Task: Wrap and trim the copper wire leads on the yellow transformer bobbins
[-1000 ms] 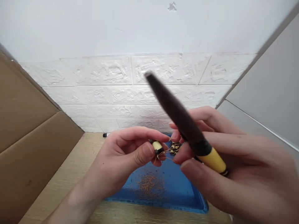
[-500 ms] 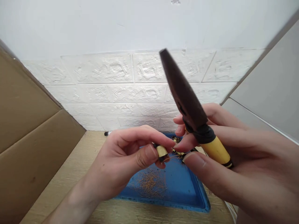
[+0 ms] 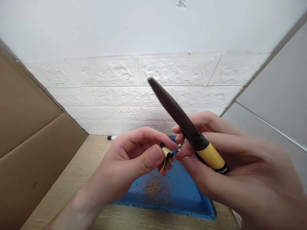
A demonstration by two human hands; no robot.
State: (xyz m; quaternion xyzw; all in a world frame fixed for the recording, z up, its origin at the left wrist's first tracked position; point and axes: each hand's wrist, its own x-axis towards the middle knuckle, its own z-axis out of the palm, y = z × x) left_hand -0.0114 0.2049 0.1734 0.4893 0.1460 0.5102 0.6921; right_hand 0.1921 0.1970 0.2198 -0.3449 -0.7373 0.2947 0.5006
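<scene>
My left hand [image 3: 134, 159] is closed, with thumb and fingers pinching a small wire coil [image 3: 167, 152] that has a yellow wrap and black ends. Thin copper-coloured wires [image 3: 163, 167] stick out of its near end. My right hand [image 3: 223, 169] is closed around a pair of pliers [image 3: 178, 116] with dark jaws and yellow-and-black handles. The jaws point up and to the left, away from the coil. Between the right thumb and forefinger, thin wire from the coil is pinched. Part of the handles is hidden in the palm.
Below the hands a blue tray [image 3: 189, 191] rests on a wooden table [image 3: 79, 166]. A heap of short copper-coloured wire bits [image 3: 155, 189] lies in it, with yellow-and-black pieces [image 3: 179, 146] at its far end. A marker [image 3: 112, 137] lies behind my left hand. Cardboard [image 3: 31, 127] stands at left.
The right hand has shifted left and the pliers have tilted further left, their tip lower. The coil has turned a little, so its black end and loose wires show more.
</scene>
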